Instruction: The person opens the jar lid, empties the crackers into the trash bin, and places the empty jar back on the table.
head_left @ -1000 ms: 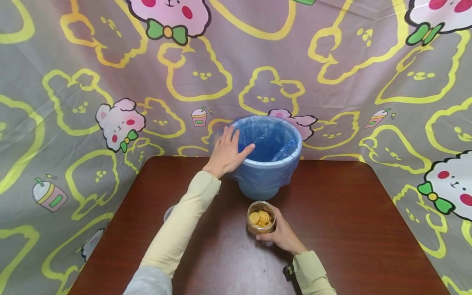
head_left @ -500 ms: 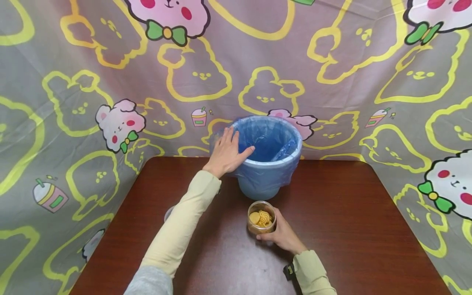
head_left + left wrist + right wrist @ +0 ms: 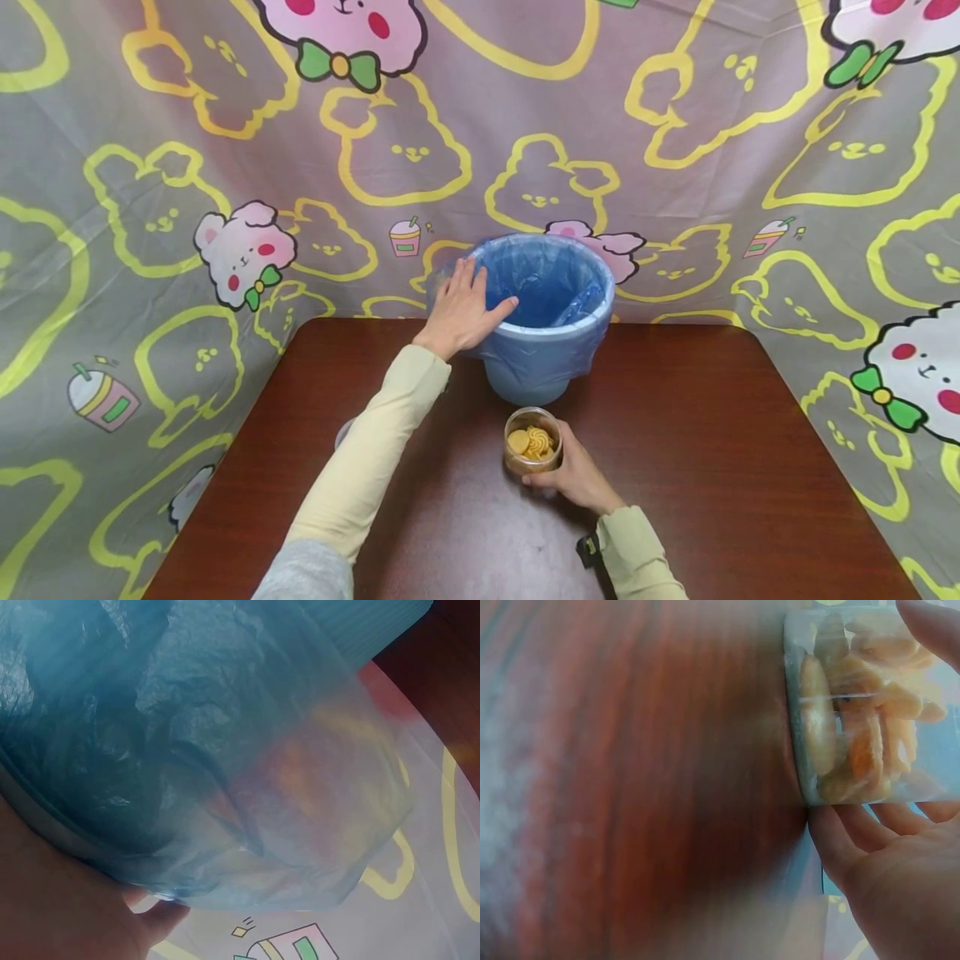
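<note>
A blue trash bin (image 3: 525, 367) lined with a thin blue plastic bag (image 3: 187, 720) stands upright toward the back of the table. My left hand (image 3: 459, 315) rests on the left side of its rim, fingers straight and spread over the bag's overhang. In front of the bin is a clear round jar (image 3: 517, 468), its top uncovered, with several golden cookies (image 3: 536, 443) inside. My right hand (image 3: 576, 479) grips the jar from the right, thumb on the near side. The right wrist view shows the jar's base (image 3: 795, 727) at the tabletop.
Brown wooden table (image 3: 712, 467) lies under everything. A pale round rim (image 3: 343, 433) shows beside my left forearm, which hides most of it. Patterned cloth (image 3: 420, 125) hangs close behind the table and along both sides.
</note>
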Tool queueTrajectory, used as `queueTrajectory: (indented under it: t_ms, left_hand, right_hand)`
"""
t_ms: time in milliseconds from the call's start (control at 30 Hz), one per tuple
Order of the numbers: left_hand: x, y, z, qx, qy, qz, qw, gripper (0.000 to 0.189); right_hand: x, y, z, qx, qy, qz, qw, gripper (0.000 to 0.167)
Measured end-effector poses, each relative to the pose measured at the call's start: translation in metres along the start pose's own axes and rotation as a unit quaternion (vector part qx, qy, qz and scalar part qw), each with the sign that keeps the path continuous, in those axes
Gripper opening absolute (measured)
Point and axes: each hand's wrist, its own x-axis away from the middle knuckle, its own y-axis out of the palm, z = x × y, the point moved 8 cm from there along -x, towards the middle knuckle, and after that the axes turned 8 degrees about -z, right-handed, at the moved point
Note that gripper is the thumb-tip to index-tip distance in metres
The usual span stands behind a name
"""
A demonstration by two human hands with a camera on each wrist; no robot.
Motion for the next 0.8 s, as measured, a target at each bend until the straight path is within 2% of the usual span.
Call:
queueTrajectory:
  t_ms: [367,800]
  left_hand:
    - [0.0005,-0.0001,-0.0007,0.0,-0.003,-0.003,1.0,0.091]
    - [0.0008,0.0,0.0,-0.004,-0.005,-0.006,1.0,0.091]
  right_hand:
    - [-0.0005,-0.001,-0.0013,0.009,-0.005,0.003,0.9999,0.096]
    - [0.0018,0.0,-0.0049,0.015,-0.033,0.015,0.9992,0.095]
